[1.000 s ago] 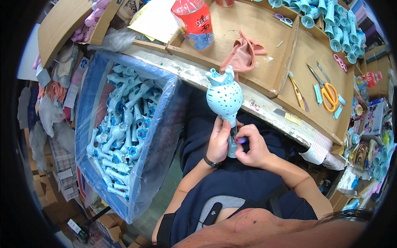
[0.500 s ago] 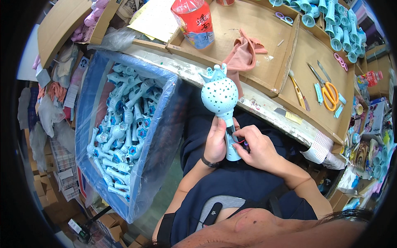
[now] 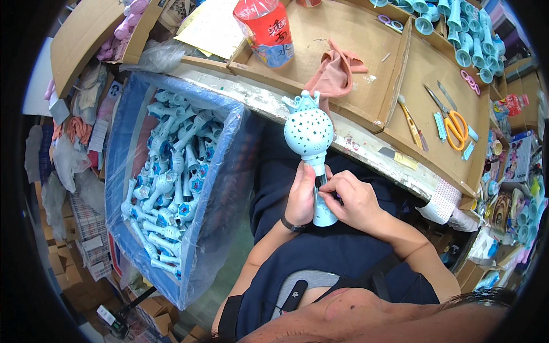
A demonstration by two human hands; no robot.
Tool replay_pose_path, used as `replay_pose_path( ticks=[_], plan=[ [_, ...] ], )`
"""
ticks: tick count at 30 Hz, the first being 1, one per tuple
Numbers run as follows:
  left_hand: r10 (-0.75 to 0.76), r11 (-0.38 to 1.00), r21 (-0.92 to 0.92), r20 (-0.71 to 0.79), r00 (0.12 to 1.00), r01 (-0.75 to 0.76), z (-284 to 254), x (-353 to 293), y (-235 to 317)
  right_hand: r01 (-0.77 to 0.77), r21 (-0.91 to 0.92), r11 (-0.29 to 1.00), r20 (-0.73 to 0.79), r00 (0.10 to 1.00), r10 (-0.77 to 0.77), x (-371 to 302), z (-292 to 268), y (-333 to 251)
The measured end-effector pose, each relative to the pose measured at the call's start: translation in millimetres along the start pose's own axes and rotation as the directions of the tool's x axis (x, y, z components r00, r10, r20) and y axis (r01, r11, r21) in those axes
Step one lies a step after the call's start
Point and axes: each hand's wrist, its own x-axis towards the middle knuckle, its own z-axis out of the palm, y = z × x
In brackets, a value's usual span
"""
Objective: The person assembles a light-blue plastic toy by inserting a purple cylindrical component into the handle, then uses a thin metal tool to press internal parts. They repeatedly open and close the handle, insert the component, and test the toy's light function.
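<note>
A light-blue toy wand (image 3: 309, 135) stands upright over my lap, its round, star-pierced head topped by a crown. My left hand (image 3: 301, 197) is wrapped round the upper handle, below the head. A long dark opening runs down the handle (image 3: 323, 214) on the side facing me. At this opening my right hand (image 3: 353, 197) has its thumb and fingers pinched together. What they pinch is too small and too covered to make out; a dark bit shows under the fingers.
At left, a blue plastic-lined bin (image 3: 229, 123) holds many light-blue wand parts (image 3: 166, 183). On the bench, cardboard trays (image 3: 366, 108) hold a red-labelled bottle (image 3: 267, 34), a pink cloth (image 3: 331, 71), orange-handled scissors (image 3: 456, 130) and a brush (image 3: 409, 121). Blue cone-shaped parts (image 3: 466, 48) lie far right.
The wand has shifted slightly right and toward me, still in my left hand. My right fingers have closed in on the handle opening; the red wire seen beside them before is now out of sight.
</note>
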Motion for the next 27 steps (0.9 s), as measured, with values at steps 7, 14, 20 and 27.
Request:
replay_pose_path(
  ticks=[7,14,20,27],
  plan=[
    [0.053,0.995,0.087,-0.019,0.998,-0.051,2,1,-2,-0.017,-0.047,0.999,0.002,1.0,0.017,-3,2,4],
    [-0.007,0.997,0.077,0.002,1.0,0.007,-1,-2,-3,0.018,-0.043,0.999,-0.19,0.981,-0.026,-5,14,8],
    [0.073,0.994,0.081,0.002,0.997,-0.073,-1,1,-7,-0.002,-0.178,0.984,-0.056,0.998,-0.008,-5,3,3],
    [0.073,0.997,-0.025,-0.02,0.997,-0.074,-3,-1,-5,-0.125,-0.018,0.992,-0.168,0.979,0.12,-3,11,9]
  ],
)
